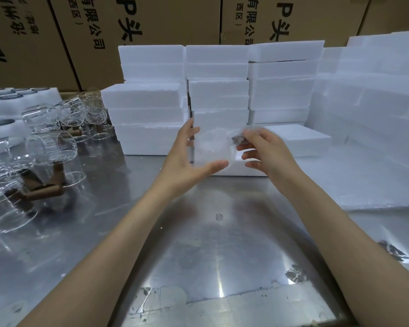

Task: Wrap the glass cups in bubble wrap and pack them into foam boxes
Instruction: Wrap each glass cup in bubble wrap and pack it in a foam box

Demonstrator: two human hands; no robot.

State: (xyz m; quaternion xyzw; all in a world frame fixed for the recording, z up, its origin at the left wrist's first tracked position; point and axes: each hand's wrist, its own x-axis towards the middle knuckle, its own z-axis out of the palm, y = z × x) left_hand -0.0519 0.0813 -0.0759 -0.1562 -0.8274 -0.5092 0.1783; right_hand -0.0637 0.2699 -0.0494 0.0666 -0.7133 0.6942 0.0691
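While the left hand (187,152) cups the wrapped cup (213,147) open-fingered, the right hand (262,152) pinches its wrap at 3 o'clock

bubble-wrapped cup (213,147) midair before stacked white foam boxes (149,114); bare glass cups (50,147) leftward

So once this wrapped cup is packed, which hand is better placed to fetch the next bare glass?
Probably the left hand: the unwrapped glass cups lie on the table's left side, nearer it. The right hand pinches the bubble-wrapped cup, toward the foam boxes.
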